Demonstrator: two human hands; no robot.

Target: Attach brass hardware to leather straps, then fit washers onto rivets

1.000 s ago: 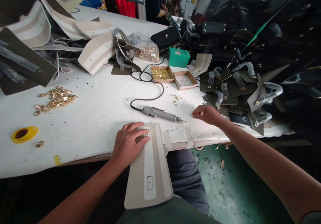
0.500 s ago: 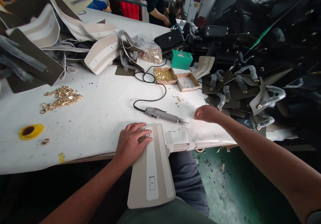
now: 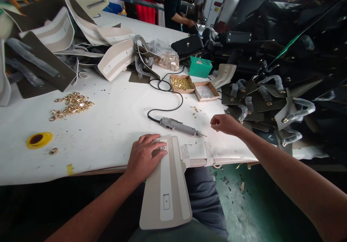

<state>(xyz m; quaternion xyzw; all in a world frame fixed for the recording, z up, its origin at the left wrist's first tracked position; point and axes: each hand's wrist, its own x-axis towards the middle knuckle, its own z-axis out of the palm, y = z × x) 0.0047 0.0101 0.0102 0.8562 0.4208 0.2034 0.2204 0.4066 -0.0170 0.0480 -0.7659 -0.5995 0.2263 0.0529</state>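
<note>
The left hand (image 3: 143, 157) rests, fingers spread, on a beige panel (image 3: 167, 184). The right hand (image 3: 224, 123) curls near the screwdriver (image 3: 180, 126); whether it grips anything is unclear.

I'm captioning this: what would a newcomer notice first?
Probably the pale panel under the left hand, jutting past the near edge of the white table. Beyond it lies a gray power tool, its tip near the curled right hand. Farther back, a green box stands behind two trays.

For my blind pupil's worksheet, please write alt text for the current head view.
The left hand rests on a beige panel overhanging a white table; the right hand is near a grey corded power tool. Gold-coloured pieces lie heaped at left.
</note>
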